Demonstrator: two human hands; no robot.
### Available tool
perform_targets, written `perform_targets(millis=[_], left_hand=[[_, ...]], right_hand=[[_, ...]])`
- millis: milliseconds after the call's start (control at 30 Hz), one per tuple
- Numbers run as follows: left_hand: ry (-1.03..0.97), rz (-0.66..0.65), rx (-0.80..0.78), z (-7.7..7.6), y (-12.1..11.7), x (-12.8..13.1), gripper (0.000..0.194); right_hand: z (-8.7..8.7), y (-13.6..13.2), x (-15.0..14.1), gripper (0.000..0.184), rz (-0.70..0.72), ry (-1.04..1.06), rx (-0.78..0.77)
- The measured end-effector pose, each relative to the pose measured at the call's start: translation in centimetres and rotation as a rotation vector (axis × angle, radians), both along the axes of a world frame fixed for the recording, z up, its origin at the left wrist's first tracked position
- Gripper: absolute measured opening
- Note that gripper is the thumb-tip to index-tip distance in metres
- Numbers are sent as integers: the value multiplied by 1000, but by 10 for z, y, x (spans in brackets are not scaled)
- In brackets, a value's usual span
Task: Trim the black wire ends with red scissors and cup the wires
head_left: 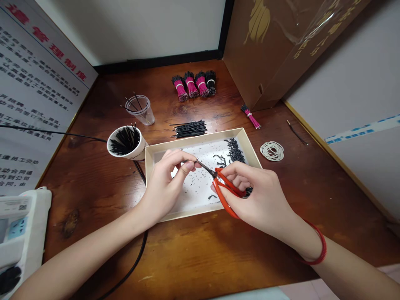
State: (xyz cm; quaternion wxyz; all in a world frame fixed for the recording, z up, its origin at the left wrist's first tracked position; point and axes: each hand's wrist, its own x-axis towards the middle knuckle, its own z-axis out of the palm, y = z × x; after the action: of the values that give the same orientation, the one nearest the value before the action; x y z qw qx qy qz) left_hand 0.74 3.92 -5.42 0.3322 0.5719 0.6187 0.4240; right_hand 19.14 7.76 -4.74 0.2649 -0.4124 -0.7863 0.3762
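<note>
My left hand (170,177) pinches a short black wire (186,161) between thumb and forefinger, most of it hidden by the fingers. In my right hand (256,191) is a pair of red-handled scissors (223,189), its dark blades reaching the wire's end at my left fingertips. Whether the blades touch the wire I cannot tell. Both hands are over a shallow cream box (196,141) with a white bottom. Tiny clippings lie scattered inside it, and a heap of black wire scraps (234,151) fills its right end.
Behind the box lies a row of black wires (190,128). A paper cup (140,151) packed with wires and a plastic cup (146,114) stand left. Banded pink-and-black bundles (191,85) are at the back; white rubber bands (271,151) lie right. A brown carton (259,62) stands back right.
</note>
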Motion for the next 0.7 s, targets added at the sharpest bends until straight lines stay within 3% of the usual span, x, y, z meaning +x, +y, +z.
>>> perform_targets(millis=[700], left_hand=[[-1, -27, 2, -2, -1, -2, 21]], right_hand=[[-1, 1, 1, 10, -13, 13, 20]])
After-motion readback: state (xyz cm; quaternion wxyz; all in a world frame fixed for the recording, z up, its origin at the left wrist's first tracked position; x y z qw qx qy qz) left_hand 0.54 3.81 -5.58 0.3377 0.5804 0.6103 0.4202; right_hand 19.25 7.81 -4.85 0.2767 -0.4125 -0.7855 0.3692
